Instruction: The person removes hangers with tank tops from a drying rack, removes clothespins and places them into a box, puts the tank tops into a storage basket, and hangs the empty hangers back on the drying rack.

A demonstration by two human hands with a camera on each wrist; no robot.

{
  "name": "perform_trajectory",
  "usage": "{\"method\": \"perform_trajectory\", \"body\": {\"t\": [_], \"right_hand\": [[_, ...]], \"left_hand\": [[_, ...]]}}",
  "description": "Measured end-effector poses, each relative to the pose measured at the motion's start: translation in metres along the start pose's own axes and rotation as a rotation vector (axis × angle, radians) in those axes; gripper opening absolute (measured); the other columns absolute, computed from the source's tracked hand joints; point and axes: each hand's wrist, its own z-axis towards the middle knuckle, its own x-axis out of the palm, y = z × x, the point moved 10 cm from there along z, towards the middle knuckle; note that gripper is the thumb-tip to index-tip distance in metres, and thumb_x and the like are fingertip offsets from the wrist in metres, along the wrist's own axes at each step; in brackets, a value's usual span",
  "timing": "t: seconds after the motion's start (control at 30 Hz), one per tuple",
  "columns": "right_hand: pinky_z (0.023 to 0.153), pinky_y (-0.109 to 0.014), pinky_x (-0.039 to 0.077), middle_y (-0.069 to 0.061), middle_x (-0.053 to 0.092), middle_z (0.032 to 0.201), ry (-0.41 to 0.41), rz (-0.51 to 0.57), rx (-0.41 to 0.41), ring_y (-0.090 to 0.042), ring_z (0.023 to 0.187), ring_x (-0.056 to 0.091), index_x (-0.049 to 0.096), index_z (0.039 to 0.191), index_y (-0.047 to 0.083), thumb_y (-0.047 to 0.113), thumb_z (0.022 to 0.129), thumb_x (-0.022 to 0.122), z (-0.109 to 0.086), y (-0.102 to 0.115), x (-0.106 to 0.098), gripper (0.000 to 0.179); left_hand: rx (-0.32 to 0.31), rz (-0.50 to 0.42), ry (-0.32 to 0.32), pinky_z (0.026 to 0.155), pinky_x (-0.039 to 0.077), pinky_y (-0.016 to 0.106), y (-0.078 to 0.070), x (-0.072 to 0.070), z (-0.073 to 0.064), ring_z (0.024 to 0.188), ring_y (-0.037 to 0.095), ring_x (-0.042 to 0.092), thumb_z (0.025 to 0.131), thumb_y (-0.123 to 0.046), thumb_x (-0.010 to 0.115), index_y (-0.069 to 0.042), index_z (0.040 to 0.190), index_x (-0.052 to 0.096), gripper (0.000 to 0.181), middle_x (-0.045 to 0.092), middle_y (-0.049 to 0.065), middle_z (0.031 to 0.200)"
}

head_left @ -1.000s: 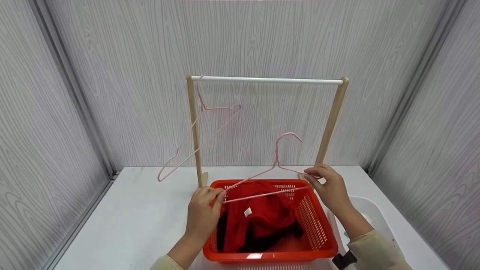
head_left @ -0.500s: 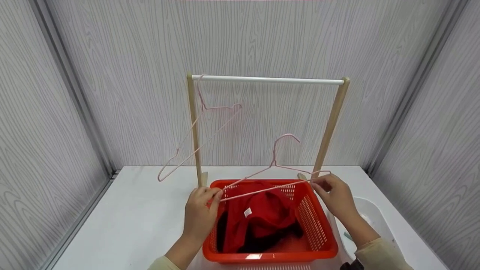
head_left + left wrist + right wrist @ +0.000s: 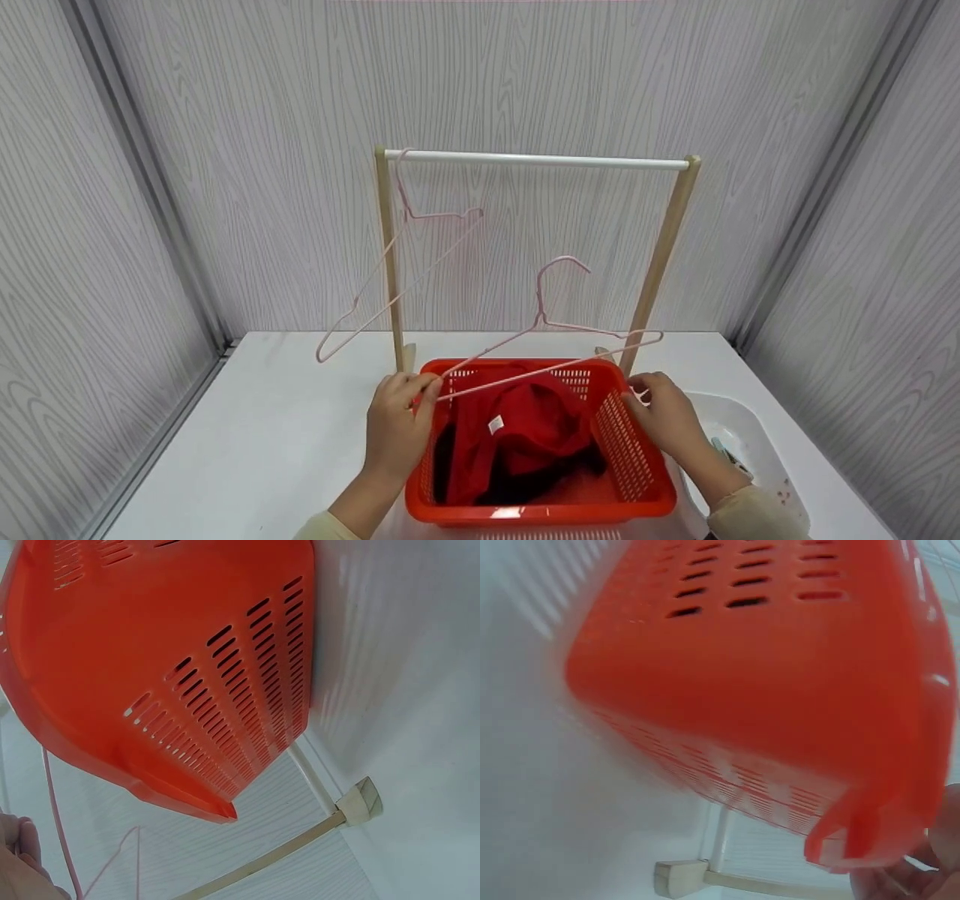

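Note:
In the head view, my left hand (image 3: 399, 427) pinches the left end of a pink wire clothes hanger (image 3: 544, 322), thumb against the fingers. The hanger tilts over the basket, its hook up and its right end free. My right hand (image 3: 667, 416) is off the hanger, its fingers loosely bent beside the right rim of the red basket (image 3: 540, 516). Whether it touches the rim, I cannot tell. Inside the basket lie a red garment (image 3: 536, 427) with a white tag and dark cloth (image 3: 517, 487).
Behind the basket stands a wooden rack with a white rail (image 3: 536, 159). A second pink hanger (image 3: 405, 292) hangs at the rail's left end. A white tray (image 3: 772, 450) with a small item (image 3: 731, 454) sits on the right of the white table (image 3: 247, 442).
My right hand has let go of the hanger's right end and moved down to the basket's right rim. The left hand keeps its pinch; the hanger's right end has risen and its hook shifted left.

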Motion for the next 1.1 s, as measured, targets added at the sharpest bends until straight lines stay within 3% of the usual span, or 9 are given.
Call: {"method": "perform_trajectory", "body": {"t": [0.33, 0.67, 0.9, 1.1], "right_hand": [[0.097, -0.057, 0.047, -0.024, 0.055, 0.12, 0.068, -0.061, 0.086, -0.038, 0.111, 0.057, 0.054, 0.133, -0.008, 0.016, 0.094, 0.068, -0.007, -0.014, 0.026, 0.048], [0.095, -0.057, 0.047, -0.031, 0.053, 0.122, 0.019, -0.075, 0.029, -0.046, 0.111, 0.058, 0.052, 0.131, -0.016, -0.002, 0.091, 0.062, -0.013, -0.009, 0.033, 0.044], [0.093, -0.056, 0.049, -0.03, 0.054, 0.121, 0.008, -0.072, 0.023, -0.044, 0.109, 0.06, 0.053, 0.132, -0.016, -0.003, 0.091, 0.06, -0.013, -0.008, 0.033, 0.043], [0.093, -0.056, 0.049, -0.03, 0.054, 0.121, -0.005, -0.071, 0.025, -0.043, 0.108, 0.06, 0.053, 0.132, -0.014, -0.004, 0.091, 0.059, -0.013, -0.009, 0.033, 0.043]], "left_hand": [[-0.038, 0.0, 0.014, 0.063, 0.045, 0.03, 0.002, 0.001, 0.002, 0.074, 0.012, 0.049, 0.091, -0.014, 0.075, -0.009, 0.093, 0.078, 0.006, 0.062, -0.003, 0.081], [-0.053, 0.005, -0.032, 0.061, 0.043, 0.028, 0.002, -0.005, 0.007, 0.071, 0.012, 0.048, 0.09, -0.014, 0.075, -0.009, 0.094, 0.078, 0.007, 0.061, -0.004, 0.078], [-0.125, -0.023, -0.05, 0.063, 0.047, 0.03, 0.004, -0.01, 0.016, 0.074, 0.011, 0.051, 0.093, -0.016, 0.073, -0.009, 0.095, 0.077, 0.009, 0.062, -0.003, 0.081], [-0.145, -0.016, -0.089, 0.061, 0.042, 0.032, 0.003, -0.014, 0.029, 0.07, 0.014, 0.048, 0.093, -0.013, 0.072, -0.005, 0.094, 0.077, 0.009, 0.064, 0.002, 0.081]]}}
